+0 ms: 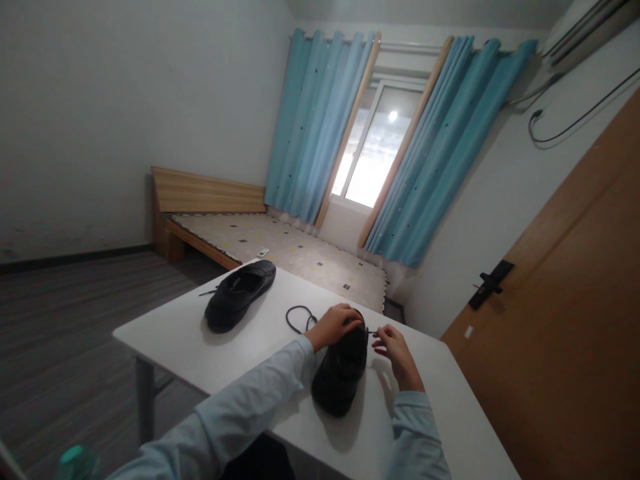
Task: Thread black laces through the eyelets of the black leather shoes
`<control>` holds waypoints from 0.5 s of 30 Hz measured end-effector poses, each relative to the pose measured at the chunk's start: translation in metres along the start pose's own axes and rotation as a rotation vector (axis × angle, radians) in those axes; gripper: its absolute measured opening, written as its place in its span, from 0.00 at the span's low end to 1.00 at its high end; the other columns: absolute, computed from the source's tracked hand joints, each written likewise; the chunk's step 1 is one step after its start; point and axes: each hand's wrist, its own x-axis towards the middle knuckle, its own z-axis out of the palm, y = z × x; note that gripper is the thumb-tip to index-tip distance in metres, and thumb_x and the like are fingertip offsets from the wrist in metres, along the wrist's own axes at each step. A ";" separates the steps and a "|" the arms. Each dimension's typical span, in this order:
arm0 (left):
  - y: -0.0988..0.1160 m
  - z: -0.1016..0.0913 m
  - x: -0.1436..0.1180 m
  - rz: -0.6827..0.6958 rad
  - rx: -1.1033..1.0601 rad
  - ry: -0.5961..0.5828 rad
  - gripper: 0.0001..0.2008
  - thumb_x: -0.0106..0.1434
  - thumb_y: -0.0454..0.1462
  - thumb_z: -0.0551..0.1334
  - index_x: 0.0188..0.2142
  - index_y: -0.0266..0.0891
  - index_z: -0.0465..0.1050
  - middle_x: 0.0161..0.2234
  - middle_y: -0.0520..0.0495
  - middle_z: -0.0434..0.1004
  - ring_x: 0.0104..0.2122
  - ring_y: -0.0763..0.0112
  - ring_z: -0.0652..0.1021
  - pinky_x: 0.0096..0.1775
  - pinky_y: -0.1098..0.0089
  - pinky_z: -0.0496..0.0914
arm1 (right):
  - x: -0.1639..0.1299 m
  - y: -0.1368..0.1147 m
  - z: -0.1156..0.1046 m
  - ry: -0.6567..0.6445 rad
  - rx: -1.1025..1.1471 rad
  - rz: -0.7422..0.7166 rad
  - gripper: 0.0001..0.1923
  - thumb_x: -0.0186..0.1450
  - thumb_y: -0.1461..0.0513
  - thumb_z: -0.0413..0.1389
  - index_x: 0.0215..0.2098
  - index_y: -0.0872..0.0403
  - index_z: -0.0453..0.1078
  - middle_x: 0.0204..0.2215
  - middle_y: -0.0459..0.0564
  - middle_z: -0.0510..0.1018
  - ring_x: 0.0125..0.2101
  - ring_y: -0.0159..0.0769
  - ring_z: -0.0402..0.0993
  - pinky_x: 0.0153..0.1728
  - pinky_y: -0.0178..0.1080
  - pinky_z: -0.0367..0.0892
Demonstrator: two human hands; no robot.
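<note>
A black shoe (336, 383) stands on the white table (280, 320) in front of me, its heel toward me. My left hand (337, 325) lies over the front part of this shoe, fingers curled on its upper. Just right of the shoe, my right hand (393, 347) pinches the end of a dark shoelace (373, 332) that runs out from the shoe's side. Left of my left hand, a loose loop of black lace (299, 308) rests on the tabletop. The other black shoe (239, 297) sits farther left, with a short lace end poking out.
Beyond the table is a wooden bed (210, 190) with a patterned mattress (300, 253) and a small white remote (263, 253) on it. Blue curtains (320, 120) flank the window. A wooden door (560, 300) is at right. A green-capped bottle (73, 457) is low at left.
</note>
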 end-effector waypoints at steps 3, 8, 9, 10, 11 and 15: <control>-0.004 -0.011 0.001 -0.022 -0.058 -0.007 0.09 0.62 0.37 0.57 0.38 0.39 0.75 0.36 0.48 0.75 0.37 0.73 0.74 0.42 0.74 0.67 | -0.001 -0.001 0.002 0.020 0.081 -0.075 0.19 0.46 0.49 0.59 0.22 0.53 0.59 0.24 0.45 0.73 0.21 0.30 0.71 0.25 0.36 0.67; -0.020 -0.038 -0.002 -0.275 0.143 0.012 0.09 0.61 0.36 0.56 0.37 0.39 0.76 0.35 0.48 0.77 0.34 0.73 0.75 0.39 0.74 0.68 | -0.003 -0.006 -0.001 0.076 0.220 -0.138 0.19 0.50 0.48 0.59 0.24 0.53 0.60 0.26 0.45 0.74 0.24 0.33 0.75 0.30 0.40 0.73; -0.023 -0.043 -0.004 -0.341 0.228 -0.011 0.08 0.60 0.36 0.57 0.36 0.40 0.76 0.34 0.48 0.77 0.35 0.71 0.76 0.39 0.73 0.68 | -0.002 -0.007 -0.003 0.101 0.239 -0.150 0.18 0.50 0.49 0.58 0.25 0.53 0.59 0.27 0.45 0.74 0.24 0.33 0.75 0.30 0.41 0.73; -0.026 -0.047 -0.006 -0.394 0.305 -0.046 0.08 0.59 0.37 0.58 0.36 0.41 0.76 0.34 0.48 0.77 0.36 0.69 0.76 0.39 0.72 0.68 | -0.002 -0.008 -0.004 0.126 0.258 -0.162 0.18 0.51 0.49 0.58 0.25 0.52 0.59 0.27 0.45 0.74 0.23 0.33 0.75 0.30 0.41 0.74; -0.028 -0.049 -0.008 -0.441 0.374 -0.086 0.07 0.59 0.38 0.59 0.35 0.42 0.75 0.35 0.48 0.77 0.37 0.68 0.76 0.39 0.71 0.68 | -0.001 -0.009 -0.005 0.148 0.281 -0.175 0.18 0.51 0.49 0.59 0.25 0.52 0.59 0.28 0.45 0.75 0.23 0.33 0.76 0.30 0.41 0.74; -0.035 -0.054 -0.015 -0.580 0.520 -0.201 0.07 0.56 0.38 0.62 0.35 0.41 0.75 0.40 0.42 0.76 0.41 0.60 0.76 0.40 0.65 0.68 | 0.000 -0.012 -0.008 0.216 0.398 -0.242 0.18 0.53 0.50 0.59 0.27 0.52 0.57 0.27 0.42 0.74 0.24 0.33 0.77 0.32 0.40 0.74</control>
